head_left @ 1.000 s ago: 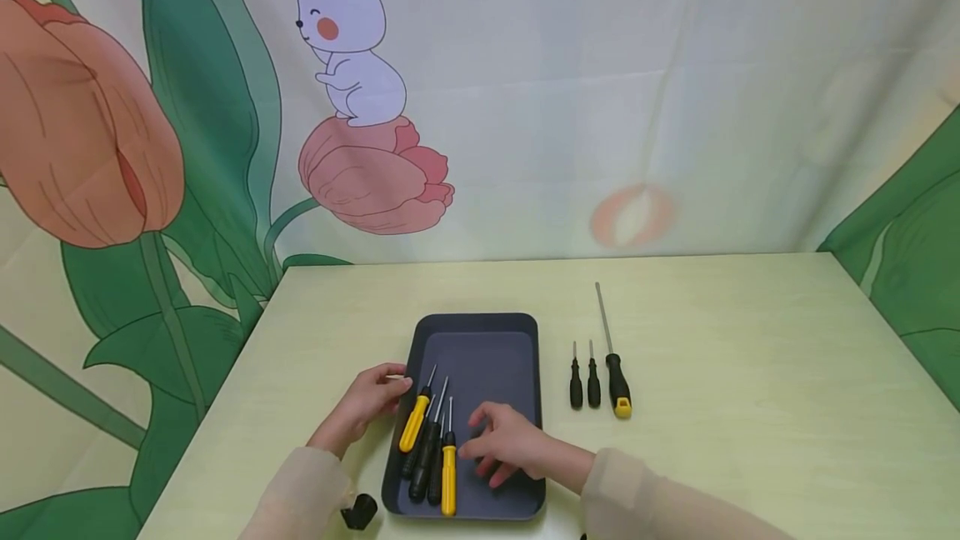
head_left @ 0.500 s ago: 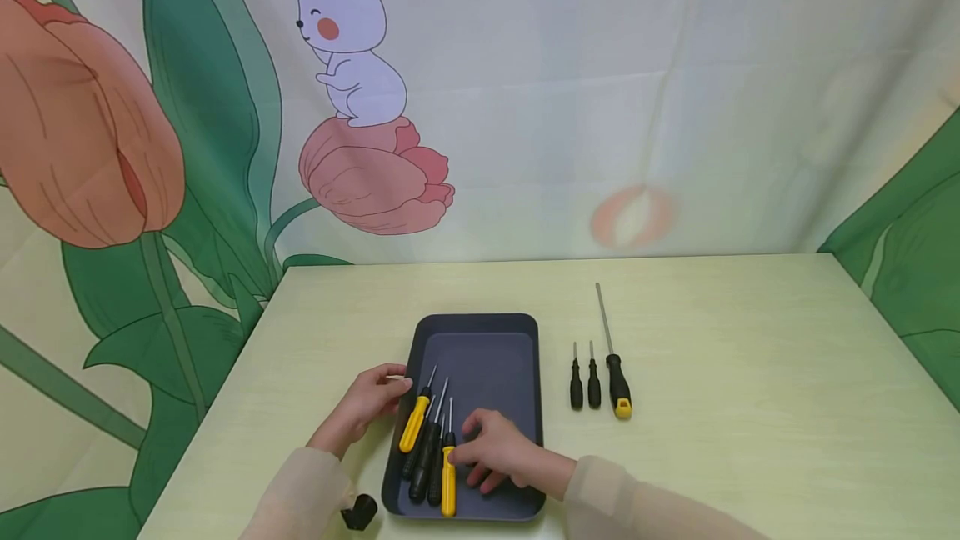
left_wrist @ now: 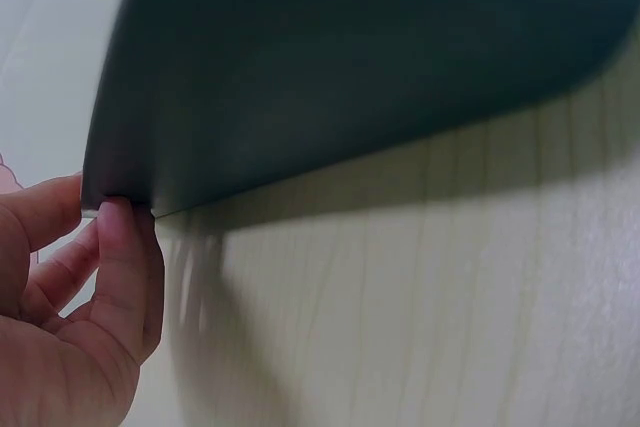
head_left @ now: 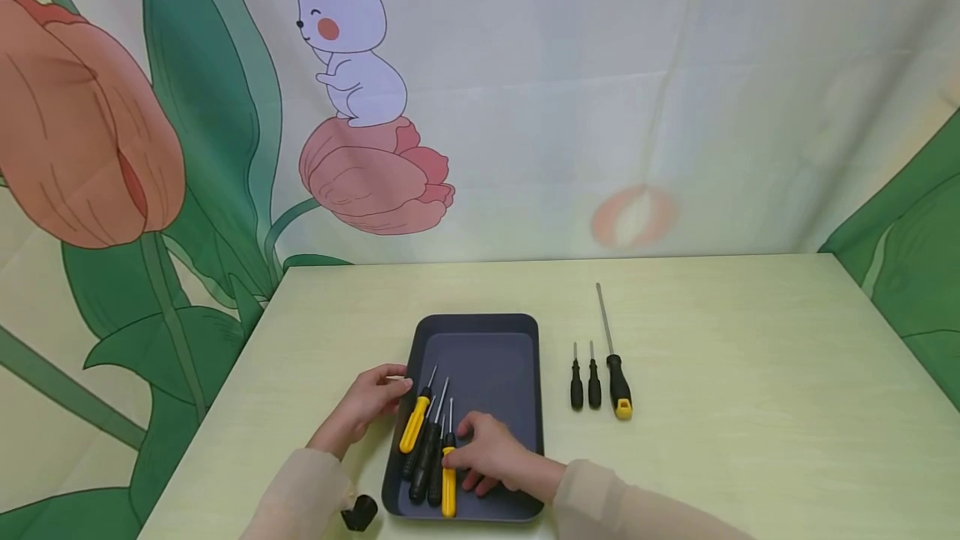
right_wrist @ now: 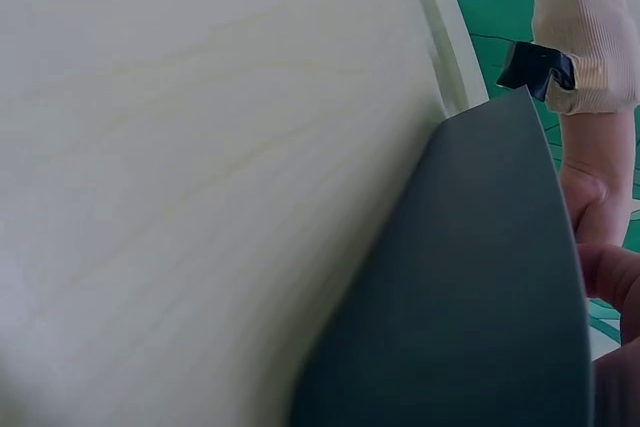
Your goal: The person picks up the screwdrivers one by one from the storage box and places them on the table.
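A dark rectangular tray [head_left: 495, 357] stands on the table, with several screwdrivers in its left half. My left hand [head_left: 372, 397] grips the tray's left rim; in the left wrist view its thumb and fingers [left_wrist: 120, 267] pinch the edge. Over the tray's near half, my right hand [head_left: 491, 450] pinches the yellow-handled screwdriver [head_left: 449, 490], thumb tip across the handle top. Left of it lie black-handled screwdrivers [head_left: 424, 465] and another yellow-handled screwdriver [head_left: 415, 425]. In the right wrist view, the tray wall [right_wrist: 470, 287] hides most of the right hand.
Right of the tray, two small black screwdrivers [head_left: 576, 386] and a long black-and-yellow screwdriver [head_left: 618, 377] lie side by side on the pale table [head_left: 750, 390]. A black piece [head_left: 360, 512] sits by the left sleeve cuff. A printed cloth [head_left: 525, 107] hangs behind the table.
My right hand has moved left and slightly nearer, from beside the yellow-handled screwdriver onto its handle. The left hand and the tray have stayed still.
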A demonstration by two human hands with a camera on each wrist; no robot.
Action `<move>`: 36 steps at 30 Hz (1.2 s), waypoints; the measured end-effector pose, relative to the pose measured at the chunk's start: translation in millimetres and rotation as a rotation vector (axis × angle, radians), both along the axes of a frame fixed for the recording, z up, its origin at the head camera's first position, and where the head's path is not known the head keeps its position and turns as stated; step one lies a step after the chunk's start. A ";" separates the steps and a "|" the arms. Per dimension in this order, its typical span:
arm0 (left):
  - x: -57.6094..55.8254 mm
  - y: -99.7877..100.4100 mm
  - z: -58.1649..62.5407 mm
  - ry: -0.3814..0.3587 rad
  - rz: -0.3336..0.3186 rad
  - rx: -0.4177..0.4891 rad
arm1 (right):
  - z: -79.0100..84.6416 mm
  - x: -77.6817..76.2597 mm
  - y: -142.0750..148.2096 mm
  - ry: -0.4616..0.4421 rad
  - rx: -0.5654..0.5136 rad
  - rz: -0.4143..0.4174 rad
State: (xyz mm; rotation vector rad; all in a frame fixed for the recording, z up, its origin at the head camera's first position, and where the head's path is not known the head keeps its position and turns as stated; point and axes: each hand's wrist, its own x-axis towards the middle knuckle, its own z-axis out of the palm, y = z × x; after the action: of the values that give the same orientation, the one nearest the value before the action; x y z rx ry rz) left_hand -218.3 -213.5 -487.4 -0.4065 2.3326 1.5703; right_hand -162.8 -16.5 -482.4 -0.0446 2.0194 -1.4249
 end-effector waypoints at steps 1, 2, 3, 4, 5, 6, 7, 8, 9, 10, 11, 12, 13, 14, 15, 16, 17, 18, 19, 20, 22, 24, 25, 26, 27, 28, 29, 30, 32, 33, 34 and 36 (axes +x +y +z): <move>-0.1 0.1 -0.3 -0.001 0.001 0.001 | -0.2 0.2 -0.6 0.003 0.000 0.000; -0.2 0.1 -0.4 -0.001 0.000 0.000 | -0.2 0.6 -1.1 0.006 0.000 0.000; -0.2 0.1 -0.5 -0.002 0.001 0.000 | -0.4 0.8 -1.6 0.010 -0.001 0.000; -0.2 0.2 -0.4 -0.002 0.002 0.000 | -0.5 1.0 -2.1 0.010 -0.001 0.001; -0.2 0.2 -0.4 -0.004 0.002 0.000 | -0.6 1.1 -2.6 0.010 0.000 0.000; -0.2 0.1 -0.5 -0.005 0.001 -0.002 | -0.7 1.2 -3.0 0.010 0.001 0.000; -0.2 0.0 -0.7 -0.006 0.000 -0.002 | -0.7 1.3 -3.5 0.013 0.004 -0.001; -0.2 0.0 -0.8 -0.006 -0.001 -0.002 | -0.8 1.4 -4.0 0.014 0.008 -0.001; -0.2 -0.1 -0.8 -0.007 0.000 -0.001 | -1.0 1.3 -4.4 0.016 0.013 -0.002; -0.1 -0.1 -0.9 -0.006 0.001 0.000 | -1.2 1.3 -4.8 0.018 0.019 -0.002; -0.2 -0.1 -1.0 -0.006 0.001 0.001 | -1.6 1.2 -5.2 0.021 0.023 -0.002; -0.2 -0.2 -1.2 -0.006 0.000 0.001 | -2.1 1.1 -5.6 0.026 0.029 -0.001; -0.2 -0.2 -1.3 -0.007 0.000 0.001 | -2.4 1.0 -5.9 0.028 0.034 0.000; -0.3 -0.2 -1.4 -0.007 0.000 0.002 | -2.6 0.8 -6.1 0.030 0.039 0.001; -0.3 -0.1 -1.3 -0.008 0.001 0.003 | -2.9 0.7 -6.4 0.032 0.044 0.003; -0.3 -0.1 -1.3 -0.009 0.002 0.004 | -3.1 0.7 -6.6 0.035 0.049 0.004; -0.3 -0.1 -1.2 -0.010 0.002 0.004 | -3.4 0.7 -6.9 0.038 0.054 0.006; -0.3 0.0 -1.2 -0.010 0.002 0.004 | -3.5 0.7 -7.2 0.041 0.059 0.007; -0.3 0.0 -1.1 -0.010 0.001 0.003 | -3.5 0.9 -7.6 0.047 0.065 0.009; -0.3 0.0 -1.1 -0.011 0.001 0.001 | -3.4 0.9 -8.0 0.053 0.070 0.010; -0.3 -0.1 -1.3 -0.009 0.000 -0.003 | -3.8 1.3 -9.3 0.071 0.082 0.017; -0.2 -0.5 -1.7 -0.006 -0.002 -0.006 | -4.2 1.6 -10.5 0.092 0.097 0.023; -0.2 -0.7 -2.1 -0.003 -0.003 -0.005 | -4.6 1.8 -11.2 0.103 0.105 0.026; -0.1 -0.9 -2.4 -0.001 -0.003 -0.004 | -5.0 1.9 -11.6 0.110 0.112 0.027; -0.1 -1.0 -2.7 0.002 -0.005 -0.001 | -5.4 2.1 -12.0 0.119 0.121 0.030; 0.1 -1.1 -2.7 0.003 -0.006 0.001 | -5.8 2.1 -12.3 0.125 0.129 0.031; 0.2 -1.2 -2.7 0.004 -0.007 0.001 | -6.0 2.1 -12.6 0.129 0.136 0.032; 0.3 -1.1 -2.6 0.005 -0.008 0.002 | -6.1 2.1 -12.8 0.133 0.142 0.032; 0.3 -1.0 -2.5 0.005 -0.007 0.003 | -5.7 1.9 -13.3 0.141 0.153 0.033; 0.1 -0.9 -2.5 0.004 -0.009 0.002 | -5.3 1.9 -13.4 0.144 0.161 0.033; 0.1 -0.9 -2.4 0.004 -0.009 0.001 | -4.9 1.9 -13.4 0.146 0.167 0.032; -0.1 -0.8 -2.3 0.003 -0.010 0.001 | -3.5 1.8 -13.8 0.150 0.180 0.032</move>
State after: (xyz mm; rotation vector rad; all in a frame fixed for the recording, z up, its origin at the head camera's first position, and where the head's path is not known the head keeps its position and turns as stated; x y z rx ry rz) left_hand -218.4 -214.3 -489.6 -0.3919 2.3326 1.5691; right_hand -161.0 -30.3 -485.9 -0.1083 2.2514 -1.2474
